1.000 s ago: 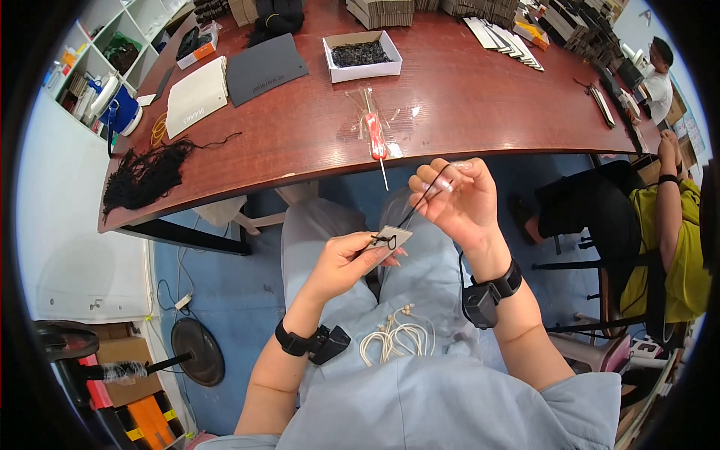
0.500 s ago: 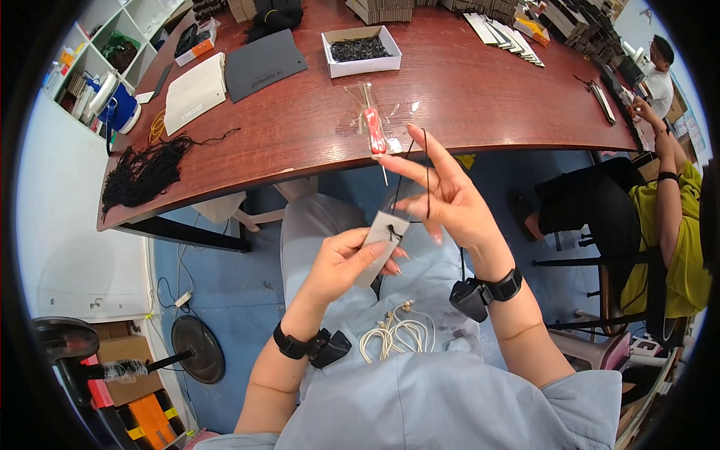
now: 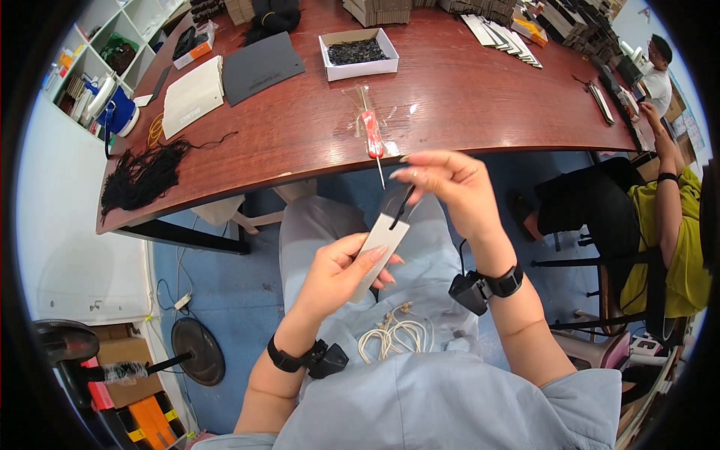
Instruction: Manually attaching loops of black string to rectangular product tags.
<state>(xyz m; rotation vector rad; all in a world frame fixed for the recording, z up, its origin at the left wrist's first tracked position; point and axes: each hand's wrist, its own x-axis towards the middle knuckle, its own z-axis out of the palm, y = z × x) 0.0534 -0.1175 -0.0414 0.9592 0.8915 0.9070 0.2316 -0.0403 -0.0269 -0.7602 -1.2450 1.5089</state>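
My left hand is closed around the lower part of a narrow white hang tag, thumb on its face. A black cord runs from the hole at the tag's top end up to my right hand, whose thumb and fingers pinch it together. Just past my right fingertips, a red-handled tool with a thin metal shaft lies under clear tape at the table edge, its tip jutting out over my lap. Too small to make out is the tip's shape.
On the red-brown table lie a heap of black cords, cream sheets, dark grey sheets and a white box of small black pieces. White cords rest on my lap. A person in yellow sits at right.
My right hand's fingers were spread inside the cord's loop; they have come together and pinch the cord. The knot-like bunch at the tag hole has gone, and the cord is drawn straight.
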